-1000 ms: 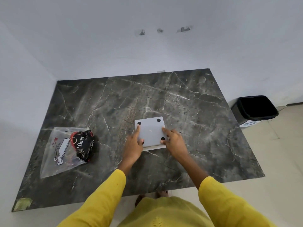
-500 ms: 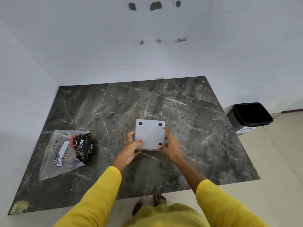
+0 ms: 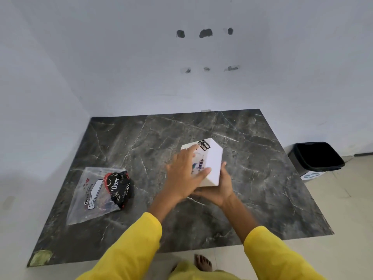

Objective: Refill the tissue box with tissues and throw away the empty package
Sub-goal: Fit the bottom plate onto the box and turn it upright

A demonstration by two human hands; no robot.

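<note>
A moment ago the tissue box [image 3: 210, 158] lay flat on the bench [image 3: 262, 178], underside up. Now it is lifted and tilted, a printed side showing. The right hand [image 3: 217, 188] cups it from below, and the left hand [image 3: 183, 174] presses flat on its face; both grips are closed on it. The package [image 3: 101, 190] lies well apart at the left, so the refill seems not started. The bin [image 3: 319, 158] waits on the floor.

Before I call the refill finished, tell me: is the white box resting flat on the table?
No, the white box is tilted and held above the table by the left hand and the right hand.
</note>
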